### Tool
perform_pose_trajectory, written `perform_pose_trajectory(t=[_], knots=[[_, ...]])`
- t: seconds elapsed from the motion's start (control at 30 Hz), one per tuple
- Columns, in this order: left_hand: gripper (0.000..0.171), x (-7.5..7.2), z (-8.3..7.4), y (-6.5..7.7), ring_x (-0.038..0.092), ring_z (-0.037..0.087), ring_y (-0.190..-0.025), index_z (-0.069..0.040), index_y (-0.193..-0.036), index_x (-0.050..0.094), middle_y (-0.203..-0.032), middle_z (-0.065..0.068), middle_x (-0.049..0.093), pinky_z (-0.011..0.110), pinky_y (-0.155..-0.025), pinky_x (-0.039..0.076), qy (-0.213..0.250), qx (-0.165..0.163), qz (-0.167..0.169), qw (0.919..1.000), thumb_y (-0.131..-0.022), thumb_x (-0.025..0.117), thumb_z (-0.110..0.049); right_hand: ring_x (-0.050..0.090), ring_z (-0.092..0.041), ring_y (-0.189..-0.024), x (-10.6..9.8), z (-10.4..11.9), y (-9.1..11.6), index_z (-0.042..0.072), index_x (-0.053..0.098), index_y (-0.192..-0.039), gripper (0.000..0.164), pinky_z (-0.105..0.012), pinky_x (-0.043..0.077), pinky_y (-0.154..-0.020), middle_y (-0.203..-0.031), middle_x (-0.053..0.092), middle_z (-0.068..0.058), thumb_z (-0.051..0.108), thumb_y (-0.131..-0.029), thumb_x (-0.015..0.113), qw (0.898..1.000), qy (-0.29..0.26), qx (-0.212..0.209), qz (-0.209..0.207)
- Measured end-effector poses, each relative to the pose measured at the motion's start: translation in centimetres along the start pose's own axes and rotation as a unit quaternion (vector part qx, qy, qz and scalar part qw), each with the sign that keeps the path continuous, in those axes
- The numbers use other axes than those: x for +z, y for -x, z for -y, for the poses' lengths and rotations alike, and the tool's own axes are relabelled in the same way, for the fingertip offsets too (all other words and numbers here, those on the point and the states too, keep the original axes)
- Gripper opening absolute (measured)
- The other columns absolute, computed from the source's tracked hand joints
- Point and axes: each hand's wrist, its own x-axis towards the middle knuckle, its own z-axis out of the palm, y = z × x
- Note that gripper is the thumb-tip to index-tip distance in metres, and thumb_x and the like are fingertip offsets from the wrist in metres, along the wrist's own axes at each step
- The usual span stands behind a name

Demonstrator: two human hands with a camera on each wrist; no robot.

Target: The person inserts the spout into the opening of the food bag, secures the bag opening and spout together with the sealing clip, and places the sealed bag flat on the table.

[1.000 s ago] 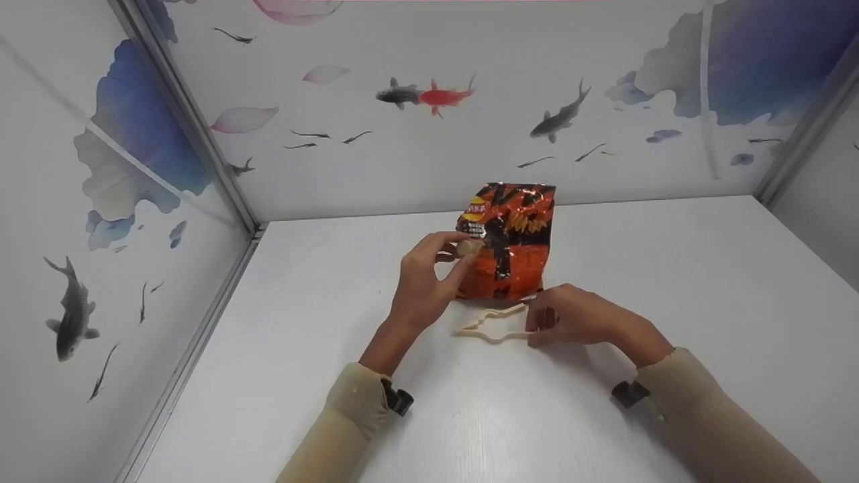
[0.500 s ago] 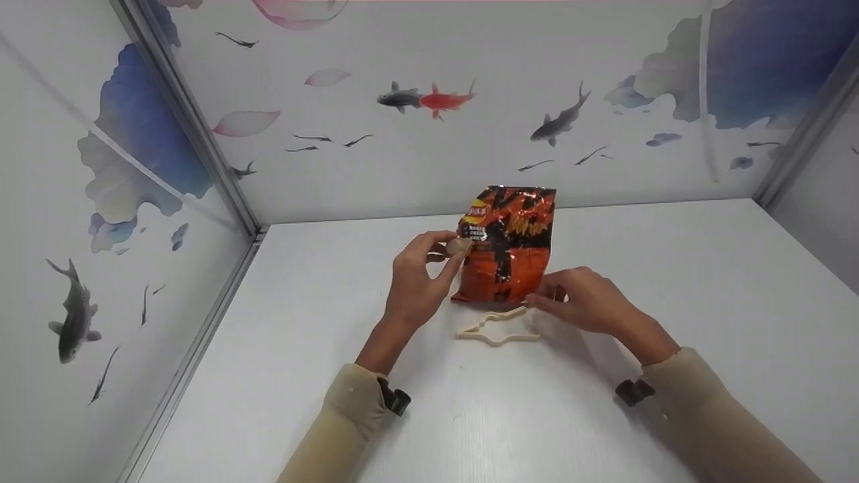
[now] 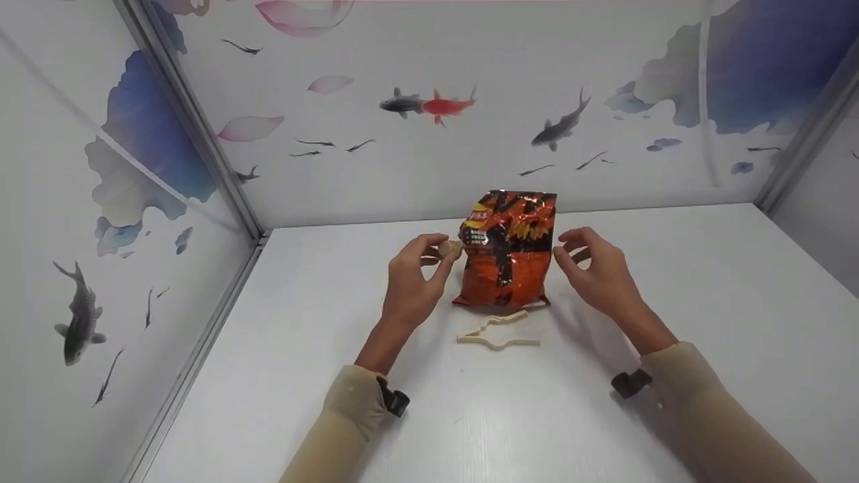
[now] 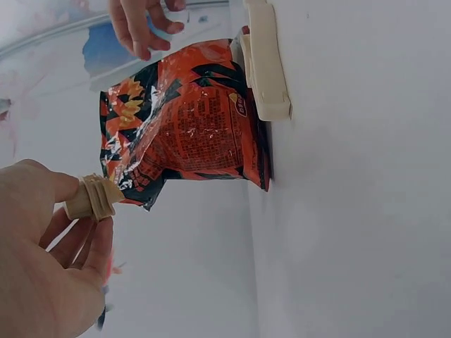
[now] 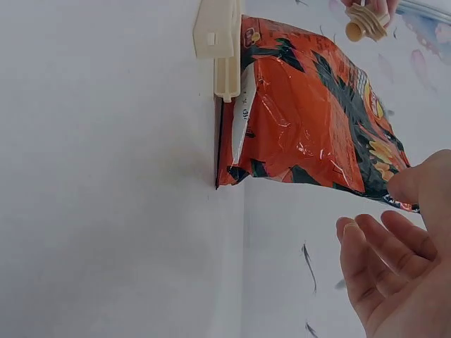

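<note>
An orange-and-black chip bag [image 3: 513,268] stands upright on the white table. Left of it, my left hand [image 3: 413,282] pinches a small beige threaded cap-like piece [image 4: 91,198] between thumb and fingers. The piece is close to the bag's left side; whether they touch I cannot tell. My right hand [image 3: 600,275] is at the bag's right edge, fingers apart and loosely bent, holding nothing. Its thumb overlaps the bag's upper corner in the right wrist view, contact unclear. A beige bag clip [image 3: 498,346] lies spread on the table in front of the bag.
The white tabletop [image 3: 322,302] reaches back to a wall [image 3: 436,174] printed with fish and petals. Another printed wall [image 3: 40,201] borders the left side, with a metal rail [image 3: 201,134] at the corner.
My right hand has let go of the clip and risen to the bag's right edge. My left hand has drawn slightly left with the threaded piece. The clip remains on the table.
</note>
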Motion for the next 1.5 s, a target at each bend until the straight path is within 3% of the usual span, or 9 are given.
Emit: perform_pose_trajectory(t=[0.13, 0.27, 0.37, 0.53, 0.83, 0.97, 1.3, 1.5], knots=[[0.030, 0.2, 0.3, 0.1, 0.073, 0.013, -0.110, -0.012, -0.134, 0.069, -0.122, 0.002, 0.075, 0.027, -0.097, 0.064, 0.006, -0.001, -0.003, 1.0000, -0.105, 0.074, -0.019, 0.072, -0.029, -0.110, 0.0, 0.2, -0.9, 0.007, 0.061, -0.141, 0.038, -0.014, 0.053, -0.078, -0.126, 0.073, -0.013, 0.029, -0.110, 0.064, 0.999, -0.018, -0.025, -0.024], [0.029, 0.2, 0.5, 0.1, 0.074, 0.014, -0.110, -0.011, -0.134, 0.068, -0.121, 0.004, 0.075, 0.033, -0.097, 0.065, 0.013, -0.010, -0.003, 0.9999, -0.106, 0.072, -0.018, 0.069, -0.031, -0.123, -0.1, 0.9, -2.3, 0.009, 0.053, -0.154, 0.049, -0.038, 0.064, -0.091, -0.140, 0.069, -0.013, 0.029, -0.111, 0.063, 0.998, -0.035, -0.040, -0.034], [0.030, 0.1, 0.7, -0.1, 0.074, 0.014, -0.111, -0.011, -0.135, 0.068, -0.123, 0.004, 0.075, 0.033, -0.097, 0.065, 0.015, -0.017, -0.006, 0.9997, -0.106, 0.072, -0.018, 0.063, -0.034, -0.136, -0.3, 1.4, -3.2, 0.013, 0.043, -0.164, 0.058, -0.057, 0.060, -0.103, -0.154, 0.062, -0.014, 0.030, -0.111, 0.062, 0.997, -0.054, -0.042, -0.023], [0.030, 0.2, 1.0, -0.7, 0.075, 0.016, -0.112, -0.009, -0.135, 0.067, -0.124, 0.006, 0.075, 0.033, -0.097, 0.065, 0.021, -0.021, -0.013, 0.9995, -0.106, 0.071, -0.016, 0.056, -0.037, -0.146, -0.5, 2.0, -4.3, 0.018, 0.037, -0.168, 0.063, -0.061, 0.052, -0.116, -0.164, 0.053, -0.013, 0.032, -0.112, 0.061, 0.996, -0.085, -0.033, 0.002], [0.030, 1.1, 1.2, -1.7, 0.075, 0.015, -0.112, -0.011, -0.137, 0.067, -0.126, 0.005, 0.075, 0.033, -0.100, 0.064, 0.019, -0.049, -0.021, 0.9984, -0.109, 0.068, -0.021, 0.060, -0.032, -0.140, -0.6, 2.1, -5.4, 0.014, 0.056, -0.154, 0.051, -0.057, 0.051, -0.116, -0.150, 0.065, -0.012, 0.044, -0.112, 0.057, 0.995, -0.101, 0.011, 0.000], [0.031, 1.3, 1.2, -2.1, 0.074, 0.016, -0.113, -0.011, -0.139, 0.066, -0.127, 0.005, 0.075, 0.036, -0.100, 0.064, 0.020, -0.044, -0.030, 0.9984, -0.110, 0.066, -0.021, 0.062, -0.029, -0.136, -0.5, 2.5, -5.7, 0.015, 0.059, -0.150, 0.052, -0.053, 0.052, -0.115, -0.146, 0.067, -0.010, 0.049, -0.112, 0.056, 0.994, -0.106, 0.026, -0.007], [0.032, 1.4, 0.8, -3.1, 0.074, 0.017, -0.115, -0.008, -0.141, 0.065, -0.126, 0.007, 0.075, 0.029, -0.097, 0.063, 0.035, -0.039, -0.054, 0.9971, -0.111, 0.063, -0.020, 0.067, -0.020, -0.122, -0.5, 3.3, -5.6, 0.012, 0.069, -0.135, 0.041, -0.024, 0.055, -0.097, -0.129, 0.073, -0.008, 0.044, -0.112, 0.058, 0.992, -0.115, 0.022, -0.036], [0.032, 1.6, 0.4, -3.6, 0.073, 0.018, -0.116, -0.009, -0.142, 0.064, -0.128, 0.007, 0.075, 0.031, -0.099, 0.063, 0.063, -0.060, -0.059, 0.9945, -0.112, 0.063, -0.021, 0.067, -0.014, -0.113, -0.5, 3.2, -5.5, 0.012, 0.070, -0.132, 0.040, -0.020, 0.055, -0.093, -0.124, 0.074, -0.007, 0.045, -0.112, 0.058, 0.988, -0.145, 0.027, -0.045]])
